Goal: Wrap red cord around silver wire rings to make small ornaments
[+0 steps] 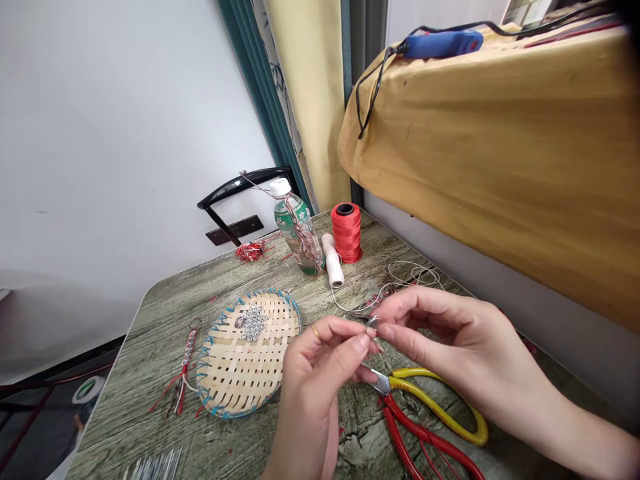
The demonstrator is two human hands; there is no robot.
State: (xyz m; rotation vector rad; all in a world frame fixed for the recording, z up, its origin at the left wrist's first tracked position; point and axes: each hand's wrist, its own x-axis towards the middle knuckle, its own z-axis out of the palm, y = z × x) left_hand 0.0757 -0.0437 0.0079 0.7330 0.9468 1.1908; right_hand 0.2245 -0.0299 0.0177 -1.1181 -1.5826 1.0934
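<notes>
A: What lies around the hands?

B: On the grey-brown wood-grain bench [165,300], a round woven bamboo tray [240,380] with blue lacing sits beside the left hand [317,380], with a cluster of small silvery beads [254,323] on it. Left of the tray lies a braided red-and-white cord piece [188,353] with loose ends.

A: And farther back?

B: A clear plastic bottle [295,230] with a white cap and green label, then 2 spools: a slim white thread spool [333,260] and a thick red thread spool [346,233]. A tangle of red and white thread scraps [250,251] lies left of the bottle.

A: Does anything crowd the work?

B: Scissors with 1 yellow and 1 red handle [424,400] lie just below the hands; the left hand hides part of their blades. The right hand [455,340] covers some bench behind it.

A: The grip?

B: The left thumb and forefinger are pinched on a tiny, thin, pale loop [371,323], between the hands above the bench. The right grip is narrow, fingertips at that loop; I cannot tell whether they clasp it.
</notes>
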